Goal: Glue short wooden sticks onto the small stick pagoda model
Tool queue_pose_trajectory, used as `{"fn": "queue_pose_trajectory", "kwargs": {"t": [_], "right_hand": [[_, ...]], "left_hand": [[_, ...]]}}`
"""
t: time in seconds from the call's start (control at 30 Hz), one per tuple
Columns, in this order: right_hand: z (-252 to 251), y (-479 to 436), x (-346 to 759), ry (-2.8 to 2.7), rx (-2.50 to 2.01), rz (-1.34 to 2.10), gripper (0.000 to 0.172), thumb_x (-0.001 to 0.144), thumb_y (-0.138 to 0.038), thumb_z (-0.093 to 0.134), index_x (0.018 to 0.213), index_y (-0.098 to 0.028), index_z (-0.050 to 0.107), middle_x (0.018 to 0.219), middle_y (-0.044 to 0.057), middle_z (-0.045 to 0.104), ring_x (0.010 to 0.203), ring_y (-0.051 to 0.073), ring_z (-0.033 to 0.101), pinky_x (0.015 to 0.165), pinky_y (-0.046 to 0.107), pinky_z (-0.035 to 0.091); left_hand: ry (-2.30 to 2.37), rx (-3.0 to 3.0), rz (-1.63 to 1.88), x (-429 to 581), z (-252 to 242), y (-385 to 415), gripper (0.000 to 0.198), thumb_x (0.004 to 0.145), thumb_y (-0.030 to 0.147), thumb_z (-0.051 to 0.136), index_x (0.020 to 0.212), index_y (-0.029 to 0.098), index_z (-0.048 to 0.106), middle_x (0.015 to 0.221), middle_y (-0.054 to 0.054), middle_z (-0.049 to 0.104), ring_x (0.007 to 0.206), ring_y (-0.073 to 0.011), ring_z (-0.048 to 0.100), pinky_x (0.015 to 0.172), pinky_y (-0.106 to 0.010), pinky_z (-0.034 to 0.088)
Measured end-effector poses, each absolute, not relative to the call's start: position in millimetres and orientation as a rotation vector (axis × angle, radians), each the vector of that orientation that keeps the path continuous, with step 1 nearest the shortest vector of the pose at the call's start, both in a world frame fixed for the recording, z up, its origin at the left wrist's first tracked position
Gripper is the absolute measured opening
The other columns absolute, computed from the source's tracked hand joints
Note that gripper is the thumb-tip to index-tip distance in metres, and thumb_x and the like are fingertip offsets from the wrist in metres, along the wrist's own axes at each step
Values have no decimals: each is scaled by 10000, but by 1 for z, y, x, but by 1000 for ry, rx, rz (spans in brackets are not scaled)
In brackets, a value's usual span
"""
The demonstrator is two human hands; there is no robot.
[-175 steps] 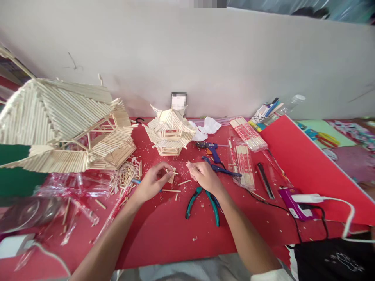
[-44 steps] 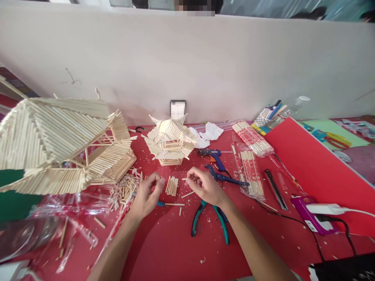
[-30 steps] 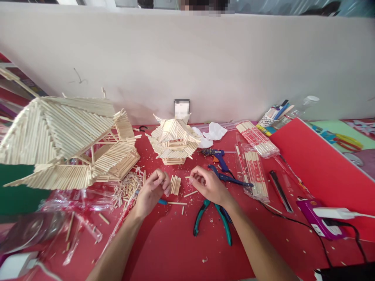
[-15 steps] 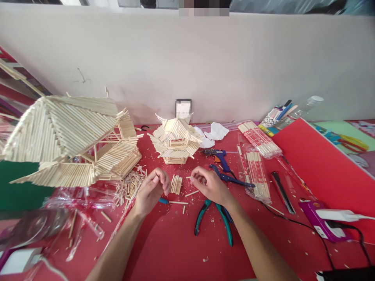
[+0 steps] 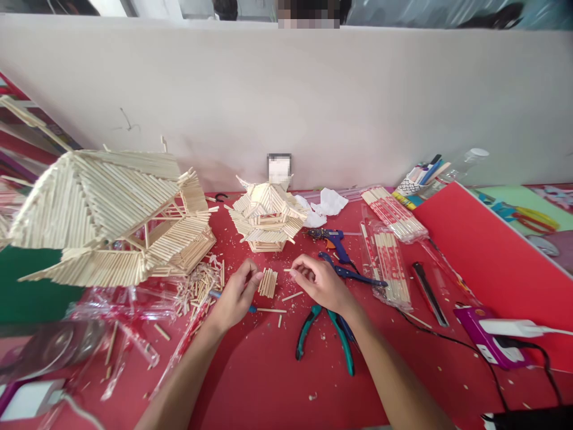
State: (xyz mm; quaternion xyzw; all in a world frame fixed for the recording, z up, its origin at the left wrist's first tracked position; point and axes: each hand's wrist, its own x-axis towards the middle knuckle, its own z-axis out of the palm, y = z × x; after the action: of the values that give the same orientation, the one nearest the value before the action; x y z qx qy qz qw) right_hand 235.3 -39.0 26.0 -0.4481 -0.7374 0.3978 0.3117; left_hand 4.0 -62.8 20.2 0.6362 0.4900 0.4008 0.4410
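My left hand (image 5: pixel 239 294) is closed, thumb pressed against the curled fingers, just left of a small panel of short wooden sticks (image 5: pixel 267 282). Whatever its fingertips may hold is hidden. A short piece of stick (image 5: pixel 287 270) is pinched between the thumb and forefinger of my right hand (image 5: pixel 320 282). A loose stick (image 5: pixel 292 296) lies between the hands. Beneath my left hand runs a blue-handled tool (image 5: pixel 252 309), partly covered. Green-handled pliers (image 5: pixel 325 337) lie spread beside my right forearm. Behind both hands stands a small tiered pavilion model (image 5: pixel 270 221) made of sticks.
A larger stick-built pavilion (image 5: pixel 111 209) fills the left side, near a heap of cut sticks (image 5: pixel 197 286). A blue glue gun (image 5: pixel 333 239), blue pliers (image 5: pixel 353 273), wrapped chopsticks (image 5: pixel 394 212), a utility knife (image 5: pixel 430 292) and a purple power strip (image 5: pixel 490 340) lie to the right.
My left hand has turned, its thumb and fingers closing together beside the panel. The right hand keeps its pinch on the short stick, nearly still.
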Motion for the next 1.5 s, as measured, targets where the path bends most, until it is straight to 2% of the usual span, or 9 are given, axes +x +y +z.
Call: {"fn": "queue_pose_trajectory", "kwargs": {"t": [0.27,0.47,0.57,0.67,0.73,0.8,1.03,1.23,1.5], "right_hand": [[30,-40,237,-1917,-1165,1064,179,985,-369,545,897,-217,580,816,9,663,702,143,604,643,259,443],[33,-42,237,-1852,-1130,1165,195,981,-391,555,908,-215,597,798,11,663,679,143,603,612,253,447],[34,-42,237,-1861,-1124,1154,192,976,-392,565,919,-218,623,822,17,676,720,152,620,620,256,451],[33,-43,236,-1885,-1111,1132,176,973,-374,568,945,-222,653,873,24,701,752,159,634,650,265,468],[33,-44,234,-1911,-1098,1116,160,965,-350,577,951,-224,674,899,27,716,765,162,638,671,271,480],[33,-45,232,-1946,-1084,1099,147,953,-330,592,938,-225,694,885,23,722,744,158,631,670,271,481],[30,-44,231,-1939,-1143,1046,181,956,-302,571,1061,-231,701,940,39,734,731,157,642,566,252,448],[24,-39,234,-2010,-1195,900,143,952,-271,585,928,-227,719,927,41,765,815,191,701,726,301,509],[21,-41,235,-2070,-1183,785,157,969,-256,547,874,-231,670,879,39,730,795,195,673,730,305,472]], "left_hand": [[1071,1636,1005,7,15,-63,96,967,308,528,970,212,535,918,-30,588,840,-170,548,794,-300,438],[1209,1584,997,10,10,-60,181,858,358,707,809,197,640,784,-17,680,746,-169,622,753,-291,476],[1206,1633,973,10,8,-60,233,886,393,673,767,195,698,746,-30,710,714,-179,642,726,-293,482],[1199,1679,965,13,8,-64,257,938,398,598,856,199,737,772,-45,731,728,-191,664,729,-302,497],[1219,1679,979,17,9,-67,215,909,392,647,994,217,739,878,-53,755,787,-203,685,755,-311,513],[1246,1679,992,22,11,-69,216,883,377,685,1040,237,735,946,-52,762,817,-205,695,772,-314,522],[1284,1629,1052,23,11,-69,174,925,356,633,902,212,727,810,-37,733,750,-184,670,726,-297,507],[1268,1533,1094,18,6,-67,197,899,378,668,922,192,730,815,-36,721,725,-170,642,705,-279,492],[1279,1577,1085,18,5,-66,194,901,383,661,909,201,729,806,-34,719,726,-171,639,717,-287,496]]}}
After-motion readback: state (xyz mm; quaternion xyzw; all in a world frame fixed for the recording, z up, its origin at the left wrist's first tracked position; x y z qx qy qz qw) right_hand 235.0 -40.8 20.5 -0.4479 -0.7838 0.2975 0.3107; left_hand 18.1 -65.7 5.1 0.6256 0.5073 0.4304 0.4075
